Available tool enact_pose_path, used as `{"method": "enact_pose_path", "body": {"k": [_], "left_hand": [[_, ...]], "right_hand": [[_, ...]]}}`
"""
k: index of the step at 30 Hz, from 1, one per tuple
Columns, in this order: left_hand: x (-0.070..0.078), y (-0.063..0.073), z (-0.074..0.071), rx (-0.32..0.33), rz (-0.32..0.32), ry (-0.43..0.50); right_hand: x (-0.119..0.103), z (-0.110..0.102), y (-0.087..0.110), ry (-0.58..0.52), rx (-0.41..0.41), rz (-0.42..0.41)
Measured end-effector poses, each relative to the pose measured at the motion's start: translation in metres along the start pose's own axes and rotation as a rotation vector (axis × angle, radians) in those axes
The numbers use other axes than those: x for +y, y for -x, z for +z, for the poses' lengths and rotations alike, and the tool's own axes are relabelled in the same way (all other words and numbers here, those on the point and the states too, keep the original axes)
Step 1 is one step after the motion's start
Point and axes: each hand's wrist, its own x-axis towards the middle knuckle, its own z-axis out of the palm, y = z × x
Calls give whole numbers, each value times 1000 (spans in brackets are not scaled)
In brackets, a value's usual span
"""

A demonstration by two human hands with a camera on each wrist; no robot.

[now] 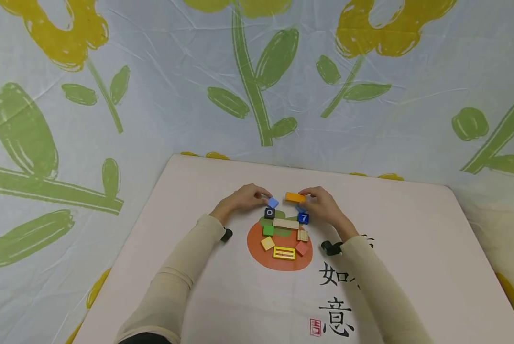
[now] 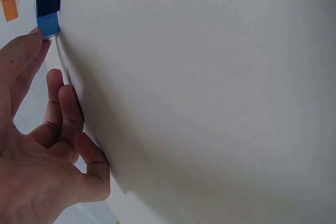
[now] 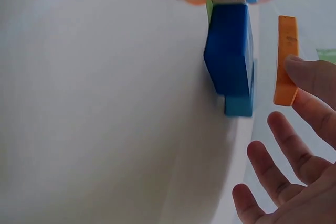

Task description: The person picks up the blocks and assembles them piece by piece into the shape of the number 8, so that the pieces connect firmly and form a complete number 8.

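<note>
My left hand (image 1: 247,197) pinches a light blue block (image 1: 272,202) between thumb and forefinger, just behind a black block (image 1: 269,213) marked with a ring. In the left wrist view the thumb meets the end of that light blue block (image 2: 48,25), and the other fingers curl loosely below. My right hand (image 1: 324,206) holds an orange block (image 1: 295,197) by one end. The right wrist view shows the orange block (image 3: 286,72) raised between thumb and forefinger, other fingers spread. Close under this hand are another blue block (image 1: 300,209) and a dark blue block (image 1: 303,218) marked 7.
More blocks form a ring toward me: a long wooden one (image 1: 286,223), a green one (image 1: 268,231), a yellow one (image 1: 284,253) and a red one (image 1: 301,248). They lie over a printed orange shape (image 1: 257,251) on the white table (image 1: 222,306). Flowered cloth (image 1: 170,86) hangs behind.
</note>
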Motion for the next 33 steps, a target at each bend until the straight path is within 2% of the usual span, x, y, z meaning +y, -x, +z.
{"method": "enact_pose_path", "body": {"k": [9, 18, 33], "left_hand": [[0, 0, 1, -1, -11, 9], [-1, 0, 1, -2, -12, 12], [-2, -2, 0, -7, -9, 6]], "right_hand": [[-6, 12, -9, 24, -19, -55], [-8, 16, -12, 68, -24, -77], [-6, 18, -16, 118, -35, -50]]}}
